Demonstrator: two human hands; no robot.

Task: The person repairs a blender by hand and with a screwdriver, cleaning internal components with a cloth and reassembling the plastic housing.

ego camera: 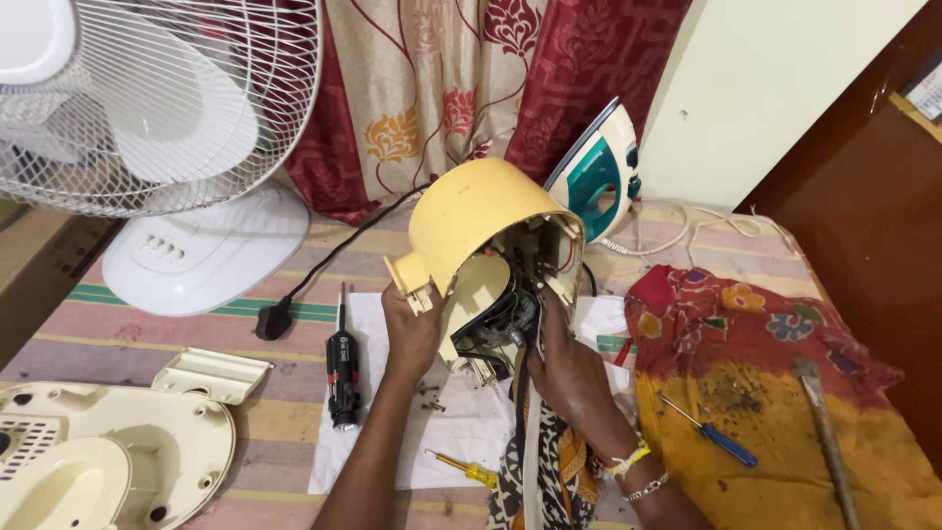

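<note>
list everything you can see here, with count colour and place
appliance housing: 1, yellow, centre, opened, wiring showing, held up by both hands
fan: 1, white, back left
steam iron: 1, white and teal, upright behind housing
plug: 1, black, on striped cloth
screwdrivers: 3; black left of hands, yellow on white paper, blue on floral cloth
base cover: 1, cream, bottom left
floral cloth: 1, red and yellow, right
left hand: grips housing's left edge
right hand: fingers at the wiring

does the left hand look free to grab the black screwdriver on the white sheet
Probably not at once: the left hand grips the yellow housing. The black screwdriver lies uncovered just beside it, so the path itself looks open.
</note>
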